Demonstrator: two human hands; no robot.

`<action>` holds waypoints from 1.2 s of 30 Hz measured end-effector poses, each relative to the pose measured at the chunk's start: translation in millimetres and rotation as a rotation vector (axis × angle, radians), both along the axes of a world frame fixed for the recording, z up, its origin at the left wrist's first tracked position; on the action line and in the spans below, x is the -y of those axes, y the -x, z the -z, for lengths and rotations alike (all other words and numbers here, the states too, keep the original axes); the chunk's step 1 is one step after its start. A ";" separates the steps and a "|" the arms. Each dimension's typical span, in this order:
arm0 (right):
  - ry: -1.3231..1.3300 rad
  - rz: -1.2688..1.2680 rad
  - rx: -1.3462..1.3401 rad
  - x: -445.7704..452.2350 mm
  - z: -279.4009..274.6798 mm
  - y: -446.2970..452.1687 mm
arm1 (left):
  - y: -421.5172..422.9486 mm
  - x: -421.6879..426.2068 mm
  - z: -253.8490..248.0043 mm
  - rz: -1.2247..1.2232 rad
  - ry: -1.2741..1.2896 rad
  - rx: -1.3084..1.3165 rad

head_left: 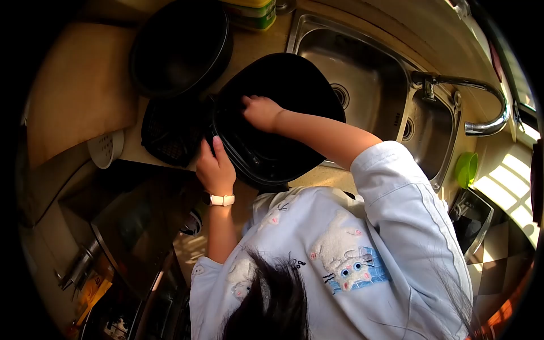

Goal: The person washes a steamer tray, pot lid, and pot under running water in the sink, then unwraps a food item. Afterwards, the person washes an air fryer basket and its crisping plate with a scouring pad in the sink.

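A large black basin (306, 85) with rounded corners is tilted in front of my body, beside the sink. My left hand (217, 167), with a watch on a pale band at the wrist, grips its left rim, thumb up along the edge. Inside the basin is my right hand (262, 113), its fingers curled together near the left inner wall. Whatever those fingers hold, if anything, is too dark to make out. A black rack (170, 133) with a mesh-like surface lies just left of the basin.
A black round bowl (181, 48) stands at the upper left, near a yellow-green container (252, 14). The double steel sink (368, 73) and curved faucet (487, 85) are to the right, with a green cup (466, 169) beyond. A white perforated item (106, 148) sits at the left.
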State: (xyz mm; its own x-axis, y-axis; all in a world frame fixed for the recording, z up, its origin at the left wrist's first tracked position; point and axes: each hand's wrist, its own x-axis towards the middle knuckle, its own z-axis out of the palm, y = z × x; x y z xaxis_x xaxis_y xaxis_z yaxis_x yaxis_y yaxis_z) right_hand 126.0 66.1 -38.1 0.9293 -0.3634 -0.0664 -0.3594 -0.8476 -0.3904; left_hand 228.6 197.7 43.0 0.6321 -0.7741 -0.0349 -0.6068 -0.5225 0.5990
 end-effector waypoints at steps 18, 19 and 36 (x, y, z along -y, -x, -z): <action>-0.835 0.528 0.191 -23.5 -14.6 -14.7 | 2.3 -0.9 2.7 -0.024 -0.022 -0.011; -0.913 0.632 0.324 -25.0 -15.1 -17.1 | 2.5 -0.7 2.9 -0.019 -0.025 -0.012; -0.817 0.256 -0.092 -40.1 -12.1 4.7 | 9.5 1.1 -3.6 0.001 -0.052 0.018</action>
